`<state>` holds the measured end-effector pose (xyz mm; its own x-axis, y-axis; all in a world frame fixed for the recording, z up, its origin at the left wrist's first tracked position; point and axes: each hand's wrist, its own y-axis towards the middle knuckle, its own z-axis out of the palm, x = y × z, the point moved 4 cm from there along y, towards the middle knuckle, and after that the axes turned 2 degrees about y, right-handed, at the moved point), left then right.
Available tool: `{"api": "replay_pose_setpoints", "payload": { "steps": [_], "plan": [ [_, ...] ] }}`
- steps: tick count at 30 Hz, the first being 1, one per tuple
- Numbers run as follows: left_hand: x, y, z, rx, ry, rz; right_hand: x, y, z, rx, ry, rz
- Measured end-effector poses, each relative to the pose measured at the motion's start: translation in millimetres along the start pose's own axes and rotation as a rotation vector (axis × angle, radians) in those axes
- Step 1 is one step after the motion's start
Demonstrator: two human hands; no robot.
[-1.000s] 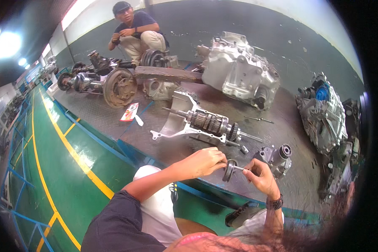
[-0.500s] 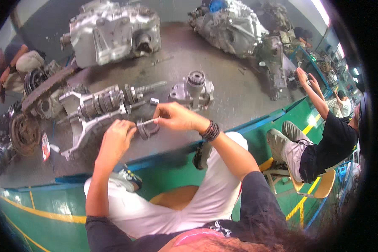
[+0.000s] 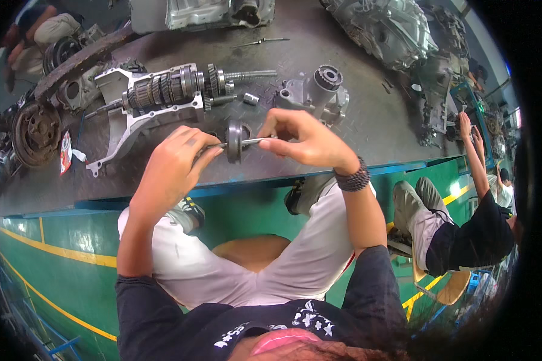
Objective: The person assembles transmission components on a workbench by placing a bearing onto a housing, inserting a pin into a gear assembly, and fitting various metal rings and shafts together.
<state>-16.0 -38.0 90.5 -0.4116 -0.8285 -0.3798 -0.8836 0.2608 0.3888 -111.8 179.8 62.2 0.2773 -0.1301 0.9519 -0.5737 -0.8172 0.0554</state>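
Just above the table's near edge, a dark grooved metal ring (image 3: 235, 143) stands on edge between my hands. The fingers of my left hand (image 3: 177, 165) are pinched on a thin metal end at the ring's left side. My right hand (image 3: 307, 139) pinches a thin metal rod (image 3: 252, 141) that meets the ring's right side. Whether both ends belong to one rod, I cannot tell. Behind my left hand lies an open gearbox housing half (image 3: 117, 147) with a gear shaft (image 3: 162, 89) in it. A small metal sleeve (image 3: 250, 98) lies beyond the ring.
A metal housing with a toothed collar (image 3: 319, 90) stands beyond my right hand. Large castings (image 3: 379, 30) line the table's far side. A rusty disc (image 3: 36, 133) and a red-white packet (image 3: 65, 153) sit at left. Another person (image 3: 464, 234) works seated at right.
My hands and the ring now appear farther right, with the ring more upright and my right hand lower beside it. The whole view has shifted, so the table parts appear moved too.
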Motion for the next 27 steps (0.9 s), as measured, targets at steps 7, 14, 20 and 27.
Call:
{"api": "replay_pose_setpoints", "payload": {
  "steps": [7, 14, 20, 27],
  "plan": [
    [19, 14, 11, -0.081, 0.011, -0.056, -11, 20, -6, -0.139, 0.008, -0.039],
    [-18, 3, -15, -0.202, 0.047, 0.026, 18, -6, -4, -0.201, 0.114, -0.071],
    [11, -3, 21, -0.044, 0.083, 0.019, -8, 1, 3, -0.107, -0.226, -0.088],
    [-13, 1, -6, -0.196, 0.029, 0.052, 14, -6, -2, -0.222, 0.055, -0.101]
  ]
}}
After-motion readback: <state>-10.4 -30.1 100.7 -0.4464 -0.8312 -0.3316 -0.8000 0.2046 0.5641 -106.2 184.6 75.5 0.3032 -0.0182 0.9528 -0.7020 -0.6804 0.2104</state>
